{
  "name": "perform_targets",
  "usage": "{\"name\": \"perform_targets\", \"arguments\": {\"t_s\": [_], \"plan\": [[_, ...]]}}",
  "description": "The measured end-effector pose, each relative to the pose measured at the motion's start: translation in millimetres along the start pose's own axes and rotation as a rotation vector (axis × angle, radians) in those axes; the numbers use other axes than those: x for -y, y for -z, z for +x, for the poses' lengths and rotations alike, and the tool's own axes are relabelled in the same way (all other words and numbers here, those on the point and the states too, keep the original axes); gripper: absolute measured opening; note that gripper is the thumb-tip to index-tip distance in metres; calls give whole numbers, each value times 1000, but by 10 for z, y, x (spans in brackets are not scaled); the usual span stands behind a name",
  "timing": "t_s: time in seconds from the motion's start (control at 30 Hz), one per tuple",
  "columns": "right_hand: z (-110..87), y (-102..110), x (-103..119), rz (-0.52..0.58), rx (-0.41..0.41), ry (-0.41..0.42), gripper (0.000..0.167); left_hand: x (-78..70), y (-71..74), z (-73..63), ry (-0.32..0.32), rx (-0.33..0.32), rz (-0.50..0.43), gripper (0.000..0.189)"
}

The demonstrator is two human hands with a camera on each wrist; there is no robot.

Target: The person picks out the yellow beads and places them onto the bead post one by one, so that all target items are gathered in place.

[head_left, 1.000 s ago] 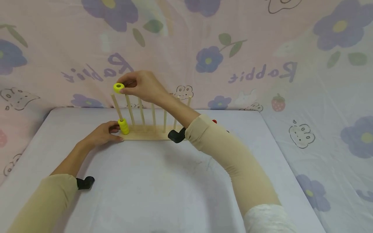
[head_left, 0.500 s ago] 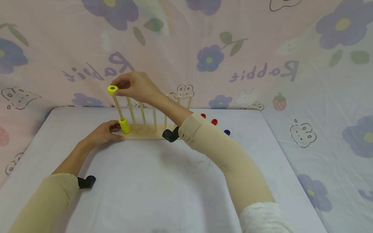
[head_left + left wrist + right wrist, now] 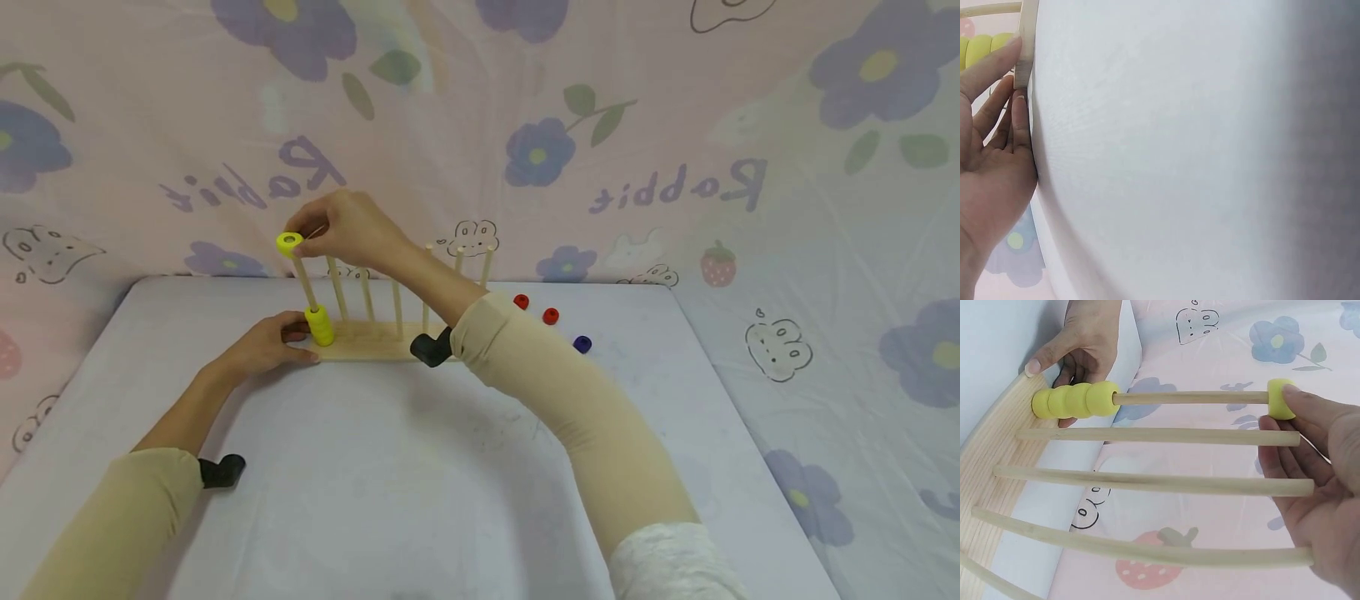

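Note:
A wooden peg stand [image 3: 367, 342] has several upright pegs on a flat base. My right hand [image 3: 347, 223] pinches a yellow bead [image 3: 289, 244] between thumb and fingers at the top of the leftmost peg. In the right wrist view the peg's tip is inside that bead [image 3: 1280, 400]. Lower on the same peg, several yellow beads [image 3: 1077, 400] sit stacked against the base. My left hand [image 3: 264, 343] holds the base's left end, thumb on its front edge and fingers behind. In the left wrist view, the thumb [image 3: 997, 62] lies against the base end.
Two red beads [image 3: 551, 316] and a dark blue bead [image 3: 582, 344] lie on the white table [image 3: 375, 500], right of the stand. A patterned curtain [image 3: 450, 125] hangs behind the table. The other visible pegs [image 3: 1154, 481] carry no beads.
My right hand has moved left with the yellow bead, then slightly down onto the leftmost peg's tip. The red and blue beads have come into fuller view. My left hand has stayed put.

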State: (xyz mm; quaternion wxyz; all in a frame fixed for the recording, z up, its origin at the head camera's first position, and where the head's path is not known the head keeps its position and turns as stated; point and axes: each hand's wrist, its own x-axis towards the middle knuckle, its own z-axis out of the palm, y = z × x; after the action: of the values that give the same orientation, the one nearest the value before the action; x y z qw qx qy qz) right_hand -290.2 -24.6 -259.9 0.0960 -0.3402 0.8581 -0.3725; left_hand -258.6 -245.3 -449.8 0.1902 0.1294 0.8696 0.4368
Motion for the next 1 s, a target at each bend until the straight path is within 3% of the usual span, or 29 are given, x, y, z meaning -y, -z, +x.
{"name": "perform_targets", "arguments": {"t_s": [0.47,1.0], "plan": [[28,15,-9,-104,39,-5,26,-15,1,-16,0,-1,-7,85],[-50,92,-23,44,-64,42,26,-18,-14,-35,-1,-12,-4,82]]}}
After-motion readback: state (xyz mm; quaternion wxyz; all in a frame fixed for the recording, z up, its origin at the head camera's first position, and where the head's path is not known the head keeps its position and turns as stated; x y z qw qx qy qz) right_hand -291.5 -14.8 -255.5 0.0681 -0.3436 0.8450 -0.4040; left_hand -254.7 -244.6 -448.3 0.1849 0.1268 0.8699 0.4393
